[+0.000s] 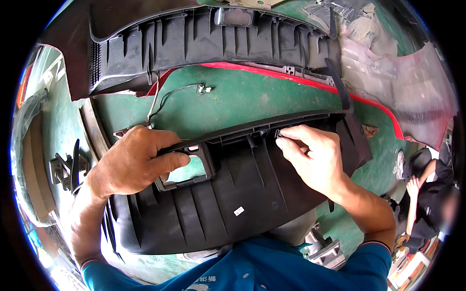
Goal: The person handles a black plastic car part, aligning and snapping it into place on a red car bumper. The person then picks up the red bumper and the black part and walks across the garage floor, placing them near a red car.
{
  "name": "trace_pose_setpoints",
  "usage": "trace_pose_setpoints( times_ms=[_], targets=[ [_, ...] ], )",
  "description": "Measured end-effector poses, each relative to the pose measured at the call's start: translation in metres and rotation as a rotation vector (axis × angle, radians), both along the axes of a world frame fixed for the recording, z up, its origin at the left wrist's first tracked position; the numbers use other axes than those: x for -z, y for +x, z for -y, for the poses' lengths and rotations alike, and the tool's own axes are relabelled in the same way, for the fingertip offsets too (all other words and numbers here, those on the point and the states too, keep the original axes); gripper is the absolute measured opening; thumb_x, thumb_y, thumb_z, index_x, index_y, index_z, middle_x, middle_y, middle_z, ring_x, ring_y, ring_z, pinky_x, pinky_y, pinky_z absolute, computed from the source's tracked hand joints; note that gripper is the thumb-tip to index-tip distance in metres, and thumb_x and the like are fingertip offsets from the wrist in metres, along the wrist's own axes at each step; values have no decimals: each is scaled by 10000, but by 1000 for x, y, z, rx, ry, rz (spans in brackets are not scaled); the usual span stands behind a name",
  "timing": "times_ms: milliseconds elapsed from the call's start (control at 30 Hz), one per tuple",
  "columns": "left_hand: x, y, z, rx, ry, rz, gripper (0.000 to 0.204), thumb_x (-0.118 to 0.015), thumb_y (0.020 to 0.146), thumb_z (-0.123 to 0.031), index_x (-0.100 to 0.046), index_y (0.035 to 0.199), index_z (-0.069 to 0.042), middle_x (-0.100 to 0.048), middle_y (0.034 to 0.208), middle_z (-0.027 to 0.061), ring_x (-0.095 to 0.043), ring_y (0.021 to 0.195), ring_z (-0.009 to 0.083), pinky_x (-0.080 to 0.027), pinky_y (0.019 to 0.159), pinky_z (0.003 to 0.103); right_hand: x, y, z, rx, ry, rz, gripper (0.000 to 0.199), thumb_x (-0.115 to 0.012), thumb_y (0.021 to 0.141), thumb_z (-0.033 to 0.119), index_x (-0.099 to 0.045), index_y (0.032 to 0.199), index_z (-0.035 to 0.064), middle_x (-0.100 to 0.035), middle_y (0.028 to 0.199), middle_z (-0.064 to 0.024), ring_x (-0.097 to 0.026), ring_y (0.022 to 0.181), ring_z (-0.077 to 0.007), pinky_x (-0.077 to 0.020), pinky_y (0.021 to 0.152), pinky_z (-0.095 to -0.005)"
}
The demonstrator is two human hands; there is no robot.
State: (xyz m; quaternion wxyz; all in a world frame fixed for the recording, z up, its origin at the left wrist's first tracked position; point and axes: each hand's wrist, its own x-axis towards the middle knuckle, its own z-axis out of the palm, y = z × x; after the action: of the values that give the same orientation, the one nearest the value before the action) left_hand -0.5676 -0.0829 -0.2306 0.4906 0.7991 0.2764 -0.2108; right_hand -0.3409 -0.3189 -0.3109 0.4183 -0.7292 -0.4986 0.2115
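Note:
A long black plastic trim panel point(247, 189) with molded ribs lies tilted across my lap. My left hand point(133, 162) grips its far edge beside a rectangular opening point(210, 162), thumb on one side and fingers curled underneath. Through that opening the green floor shows. At the same far edge, right of the middle, my right hand point(315, 153) pinches a small black clip-like piece point(277, 134) between thumb and forefinger. Whether this piece is loose or fixed to the panel cannot be made out. A small white label point(239, 211) is stuck on the panel's face.
Beyond lies a similar ribbed black panel point(194, 46), with a red-edged part point(272, 72) along it. A cable with white connectors point(204, 89) rests on the green floor point(242, 97). A translucent sheet point(398, 87) lies far right; another person point(427, 189) sits at the right.

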Motion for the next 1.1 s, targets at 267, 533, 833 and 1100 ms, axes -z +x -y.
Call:
trace_pose_setpoints(
  times_ms=[267,533,833,1100],
  targets=[
    [1,-5,0,9,2,10,346,-712,1000,-282,-689,838,23,-657,620,89,-676,574,168,-493,540,327,6,-12,-9,42,45,60,110,-795,858,33,-703,914,11,-702,724,-111,-668,578,-151,-514,527,-273],
    [-5,-5,0,38,21,-15,311,-689,1003,-249,-693,862,28,-688,660,120,-709,620,226,-529,601,369,4,-17,-12,31,25,68,121,-804,849,53,-692,884,24,-696,714,-100,-671,576,-154,-524,530,-278],
    [-3,-6,2,34,45,-7,327,-696,991,-277,-685,861,23,-668,640,131,-708,618,255,-528,611,387,-3,-20,-13,32,-3,76,136,-798,845,54,-665,851,23,-685,702,-88,-655,557,-148,-516,528,-274],
    [-1,-5,3,62,74,10,322,-701,982,-265,-663,847,24,-624,607,150,-679,597,298,-513,606,419,1,-25,-13,64,-2,-1,140,-790,842,33,-652,853,9,-685,699,-89,-648,561,-134,-504,523,-269]
  ],
)
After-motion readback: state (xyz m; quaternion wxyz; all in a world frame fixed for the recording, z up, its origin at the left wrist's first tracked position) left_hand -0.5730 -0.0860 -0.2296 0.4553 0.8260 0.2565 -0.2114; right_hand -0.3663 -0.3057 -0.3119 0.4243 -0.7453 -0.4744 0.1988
